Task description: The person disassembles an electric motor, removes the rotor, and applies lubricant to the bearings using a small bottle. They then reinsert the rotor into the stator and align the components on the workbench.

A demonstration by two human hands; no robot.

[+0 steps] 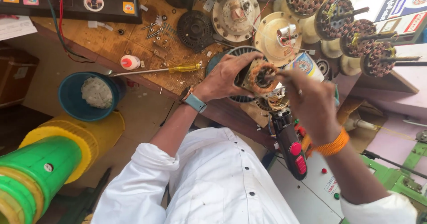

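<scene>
Copper-wound stator [262,77] sits at the centre of the frame, held up just over the near edge of the wooden worktop [133,42]. From where I watch, my left hand [224,75] is wrapped around its left side, grip closed on the metal body, while my right hand [311,99] comes in from the right with fingertips pinched at the coil's rim; whether they clamp a wire or only touch the winding I cannot tell. A black tool with red buttons [291,146] hangs just below the part.

I judge the piece dense and stiff in its steel core, but the copper windings look delicate and easy to nick, so the hold belongs on the outer metal shell, not on the coils. Just left of the hands lies a yellow-handled screwdriver [178,68], with loose screws [155,30] above it. At upper right stands a row of wound stators on rods [356,33]. A blue bowl [73,99] sits at lower left.
</scene>
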